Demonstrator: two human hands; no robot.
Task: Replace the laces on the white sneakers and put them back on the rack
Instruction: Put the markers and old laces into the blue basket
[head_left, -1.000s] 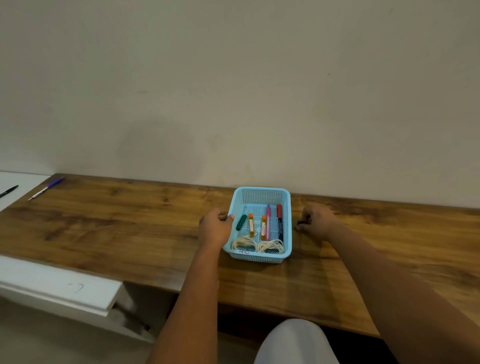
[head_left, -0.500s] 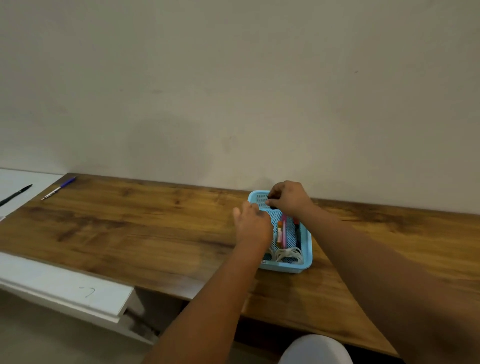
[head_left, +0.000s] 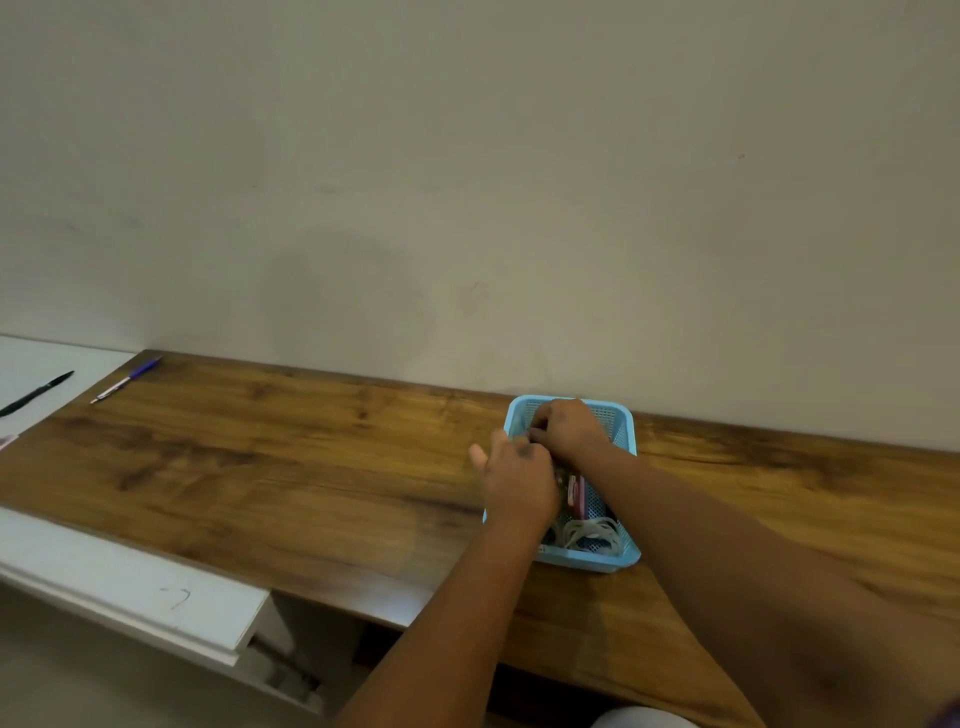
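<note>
From your head camera, both your hands are over a light-blue perforated plastic basket that sits on a long brown wood-grain tabletop, close to the plain beige wall behind it.

Your left hand hangs over the basket's left rim, back of the hand toward you, thumb sticking out to the left and the fingers bent down toward the inside. Your right hand reaches across the far half of the basket with its fingers curled. The two hands meet fingertip to fingertip above the basket's far-left part; motion blur and the hands themselves hide what is between them, so you cannot tell whether either hand is pinching something or closed on nothing.

The coiled white shoelaces lie inside the basket at its near end, just against the near wall, untouched by either hand. Behind them, partly covered by your left hand, a pink-and-red marker lies lengthwise; other items beside it are too hidden to make out.

Well apart, at the table's far-left corner, a blue-capped ballpoint pen lies slanted on the wood. Beyond it a black pen rests on a white surface. Below the table's near-left edge a white moulded panel juts out.
</note>
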